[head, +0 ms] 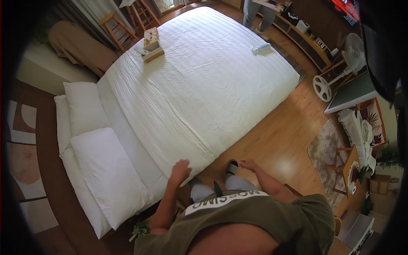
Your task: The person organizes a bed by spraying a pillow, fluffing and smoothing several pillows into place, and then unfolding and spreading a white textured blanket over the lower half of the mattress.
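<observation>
My left hand (181, 171) hovers at the near edge of a bed, over a white duvet (194, 92), its fingers loosely bent and nothing visible in it. Over the wooden floor (271, 137), beside the bed's near side, my right hand (249, 164) has curled fingers; I cannot make out anything in it. White pillows (108, 175) lie stacked at the head of the bed, left of my left hand. A woven tissue box and organizer (154, 55) rests on the far left part of the duvet. Toward the foot lies a pale blue item (261, 48), possibly a bottle.
Another person's legs (251, 14) are beyond the bed's foot, near a low cabinet (295, 35). A white standing fan (322, 88) stands at right, with a shaggy rug (328, 156) and small table (350, 162). Wooden stools (118, 30) stand behind the bed.
</observation>
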The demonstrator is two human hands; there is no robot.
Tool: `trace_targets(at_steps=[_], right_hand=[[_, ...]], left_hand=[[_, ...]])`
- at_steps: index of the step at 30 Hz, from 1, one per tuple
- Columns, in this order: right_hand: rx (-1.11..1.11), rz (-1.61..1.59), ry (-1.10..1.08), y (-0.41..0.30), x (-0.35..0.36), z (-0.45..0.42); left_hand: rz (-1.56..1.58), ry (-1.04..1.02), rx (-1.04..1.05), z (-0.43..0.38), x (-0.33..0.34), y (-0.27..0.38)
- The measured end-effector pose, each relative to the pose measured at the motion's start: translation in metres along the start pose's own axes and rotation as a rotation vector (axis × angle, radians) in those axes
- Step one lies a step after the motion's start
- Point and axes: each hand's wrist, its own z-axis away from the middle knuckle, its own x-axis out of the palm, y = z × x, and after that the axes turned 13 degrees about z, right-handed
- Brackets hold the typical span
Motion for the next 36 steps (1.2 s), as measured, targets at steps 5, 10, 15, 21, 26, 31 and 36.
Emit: trace_targets(at_steps=[5, 10, 15, 21, 26, 31, 36], right_hand=[[0.552, -0.335, 0.438, 0.065, -0.103, 0.071], [0.536, -0.762, 0.733, 0.121, -0.141, 0.144], [0.69, -0.947, 0.786, 0.134, -0.093, 0.183], [0.754, -0.851, 0.514, 0.129, -0.047, 0.168], [0.637, -0.626, 0.34, 0.115, -0.057, 0.14], [0.525, -0.712, 0.481, 0.108, -0.113, 0.123], [0.384, -0.747, 0.628, 0.066, -0.162, 0.099]], left_hand=[[0.022, -0.157, 0.352, -0.045, 0.038, 0.125], [-0.127, -0.251, 0.489, -0.059, 0.053, 0.185], [-0.306, -0.344, 0.483, -0.071, 0.051, 0.202], [-0.313, -0.293, 0.543, -0.084, 0.036, 0.237], [-0.275, -0.262, 0.533, -0.083, 0.032, 0.227], [-0.315, -0.301, 0.454, -0.076, 0.03, 0.203], [-0.298, -0.259, 0.384, -0.063, 0.028, 0.182]])
